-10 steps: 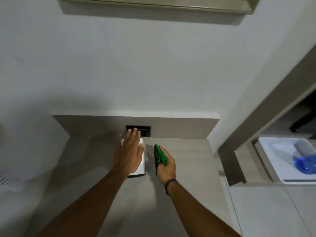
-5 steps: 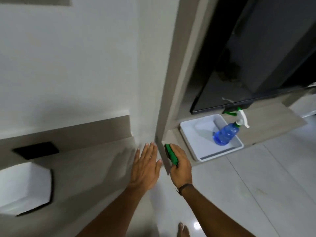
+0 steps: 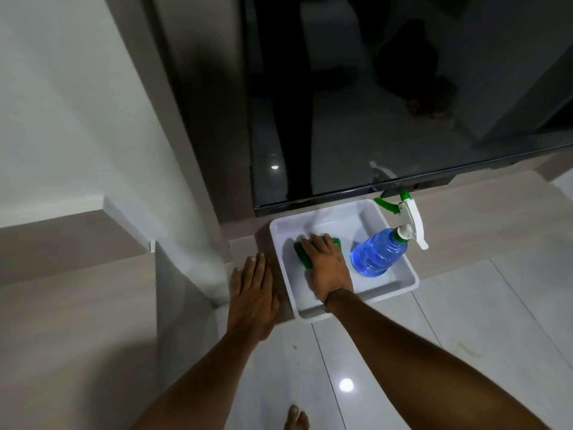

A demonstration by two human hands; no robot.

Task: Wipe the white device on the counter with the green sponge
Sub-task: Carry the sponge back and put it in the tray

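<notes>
My right hand lies inside a white plastic tray and presses the green sponge flat on the tray's floor, fingers over it. Green edges show at the left of the fingers and beyond the knuckles. My left hand hovers flat, fingers together and straight, just left of the tray over the low ledge. The white device is out of view. Part of the beige counter shows at the left.
A blue spray bottle with a white and green trigger head lies in the tray's right half. A large black TV screen hangs right above the tray. Glossy tiled floor lies below, with a bare foot at the bottom edge.
The view has swung right, away from the counter and the white device. My right hand carried the sponge into the tray and laid it down; my left hand followed beside the tray.
</notes>
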